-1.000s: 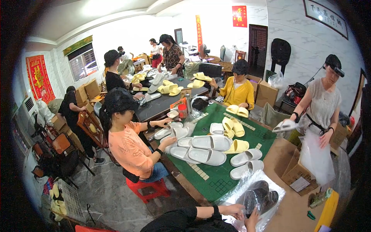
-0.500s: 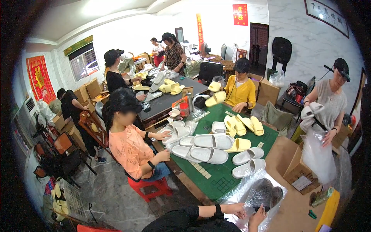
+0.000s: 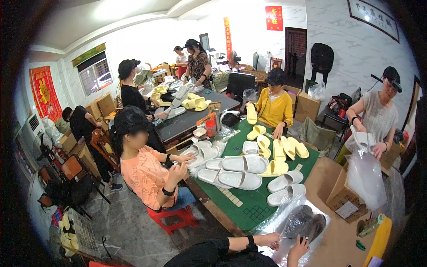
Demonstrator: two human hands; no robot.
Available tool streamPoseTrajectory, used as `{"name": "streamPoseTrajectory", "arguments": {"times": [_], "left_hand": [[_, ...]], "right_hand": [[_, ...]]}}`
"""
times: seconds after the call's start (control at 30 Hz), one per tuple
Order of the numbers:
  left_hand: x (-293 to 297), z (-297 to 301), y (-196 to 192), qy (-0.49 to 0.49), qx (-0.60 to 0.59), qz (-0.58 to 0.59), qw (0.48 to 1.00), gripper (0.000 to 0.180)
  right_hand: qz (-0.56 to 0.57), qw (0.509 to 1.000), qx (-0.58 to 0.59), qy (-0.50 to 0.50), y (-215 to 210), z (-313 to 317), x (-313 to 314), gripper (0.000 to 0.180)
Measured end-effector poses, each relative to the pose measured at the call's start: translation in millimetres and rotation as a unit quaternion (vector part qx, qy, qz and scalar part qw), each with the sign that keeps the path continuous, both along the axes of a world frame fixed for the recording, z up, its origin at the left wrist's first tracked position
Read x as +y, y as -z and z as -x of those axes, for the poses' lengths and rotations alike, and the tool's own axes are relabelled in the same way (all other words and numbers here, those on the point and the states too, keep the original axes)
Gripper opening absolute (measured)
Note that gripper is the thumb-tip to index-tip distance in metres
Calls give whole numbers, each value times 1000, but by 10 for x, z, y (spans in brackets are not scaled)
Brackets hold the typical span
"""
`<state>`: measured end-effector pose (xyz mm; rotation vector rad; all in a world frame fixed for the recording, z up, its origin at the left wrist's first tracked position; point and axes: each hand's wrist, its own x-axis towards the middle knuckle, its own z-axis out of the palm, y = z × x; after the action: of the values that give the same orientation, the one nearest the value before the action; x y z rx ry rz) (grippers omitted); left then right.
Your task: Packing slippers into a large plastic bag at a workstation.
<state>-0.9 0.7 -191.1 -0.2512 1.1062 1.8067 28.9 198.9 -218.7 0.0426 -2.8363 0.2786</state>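
A pair of dark slippers (image 3: 299, 221) lies inside a clear plastic bag (image 3: 281, 217) at the near right, on a brown surface. My left hand (image 3: 269, 240) is at the bag's near left side, its fingers closed on the plastic. My right hand (image 3: 300, 248) rests at the near end of the slippers, fingers apart and touching the bag; part of it is cut by the lower edge. Just beyond the bag, a pair of pale grey slippers (image 3: 287, 195) sits on the green table mat (image 3: 247, 219). More grey slippers (image 3: 242, 164) and yellow slippers (image 3: 279, 151) lie farther across it.
A co-worker in orange (image 3: 144, 178) sits at the left, one in yellow (image 3: 274, 107) across the table. At the right, another person (image 3: 376, 111) handles a pale slipper and clear plastic by an open carton (image 3: 347, 200). A yellow object (image 3: 379, 240) lies at the near right.
My right hand has shifted slightly and its fingers have spread. The orange-clad co-worker has raised one hand. The co-worker across has put down a yellow slipper. The standing person's slipper is lower, at the plastic.
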Motion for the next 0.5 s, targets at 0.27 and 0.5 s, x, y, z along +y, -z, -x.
{"name": "streamPoseTrajectory", "arguments": {"times": [0.27, 0.5], "left_hand": [[64, 52, 80, 28, -9, -25, 999, 66], [42, 17, 125, -13, 40, -21, 999, 40]], "right_hand": [[125, 991, 43, 5, -371, -33, -255, 44], [188, 968, 91, -139, -1233, 47, -382, 62]]}}
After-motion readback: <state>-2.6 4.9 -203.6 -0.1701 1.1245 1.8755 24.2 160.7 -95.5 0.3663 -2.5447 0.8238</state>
